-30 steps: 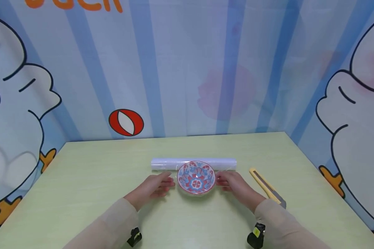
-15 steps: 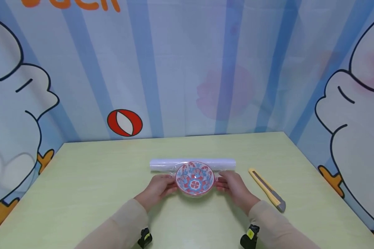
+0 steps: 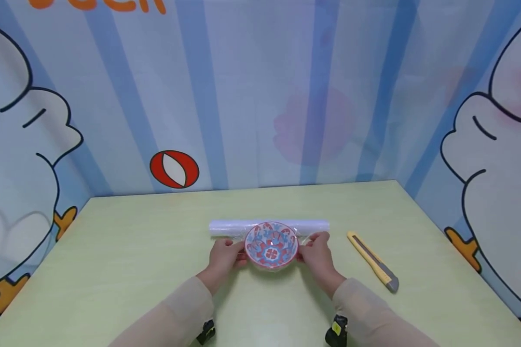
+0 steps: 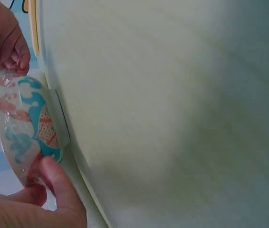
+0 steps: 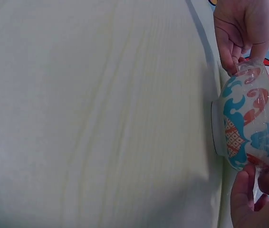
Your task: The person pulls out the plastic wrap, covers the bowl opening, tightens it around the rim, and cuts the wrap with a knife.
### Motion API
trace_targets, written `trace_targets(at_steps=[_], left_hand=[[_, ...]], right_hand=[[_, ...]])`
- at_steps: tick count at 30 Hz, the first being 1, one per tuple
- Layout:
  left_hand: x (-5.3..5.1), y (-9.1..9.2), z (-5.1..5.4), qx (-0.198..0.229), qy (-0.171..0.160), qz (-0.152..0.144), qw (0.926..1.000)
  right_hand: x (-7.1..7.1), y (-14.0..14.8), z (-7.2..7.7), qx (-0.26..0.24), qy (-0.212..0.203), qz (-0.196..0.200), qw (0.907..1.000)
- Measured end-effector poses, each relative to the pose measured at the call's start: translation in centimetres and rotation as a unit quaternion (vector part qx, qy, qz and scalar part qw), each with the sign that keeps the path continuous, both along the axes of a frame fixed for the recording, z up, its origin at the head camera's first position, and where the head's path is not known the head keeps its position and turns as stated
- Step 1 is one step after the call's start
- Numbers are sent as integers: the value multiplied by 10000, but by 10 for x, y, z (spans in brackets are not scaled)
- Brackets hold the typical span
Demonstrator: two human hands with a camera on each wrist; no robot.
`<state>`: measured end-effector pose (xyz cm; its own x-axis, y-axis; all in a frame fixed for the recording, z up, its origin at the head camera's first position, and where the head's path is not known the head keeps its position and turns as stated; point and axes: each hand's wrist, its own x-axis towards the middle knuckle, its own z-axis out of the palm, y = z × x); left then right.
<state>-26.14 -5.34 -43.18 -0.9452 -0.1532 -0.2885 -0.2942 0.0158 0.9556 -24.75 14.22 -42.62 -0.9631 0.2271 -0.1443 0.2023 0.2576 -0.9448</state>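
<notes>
A bowl [image 3: 271,246] with a red and blue pattern stands upright at the middle of the table. Clear plastic wrap [image 5: 256,66] covers its mouth and folds down over the rim. At the bowl's left side my left hand [image 3: 223,260] pinches the wrap against the edge between thumb and fingers. My right hand [image 3: 319,260] does the same at the right side. Both wrist views show the thumbs low on the bowl's outer wall. Directly behind the bowl lies a roll of plastic wrap [image 3: 226,228], partly hidden by it.
A yellow and grey utility knife [image 3: 373,261] lies on the table [image 3: 134,241] to the right of my right hand. Printed fabric walls [image 3: 260,96] rise behind the table and at both sides.
Both hands have closed in on the bowl and now pinch the wrap at its rim. My left hand has moved right and my right forearm has swung inward. The bowl has barely moved.
</notes>
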Motion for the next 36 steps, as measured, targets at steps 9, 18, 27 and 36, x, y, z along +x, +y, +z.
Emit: trace_targets(at_steps=[9,18,27,36], left_hand=[[13,-7,13,-1417,394,-1047,9836],[26,-1,24,-2663,666,-2485,9289],[27,6,2,-3099,1594,-2408,9059],[26,5,12,-2848,820,-2225,9288]], right_hand=[[11,8,13,436,-45,571,9974],[13,10,22,424,-437,1211,9908],[14,0,19,167,-443,1336,9899],[12,1,20,238,-652,1514,9860]])
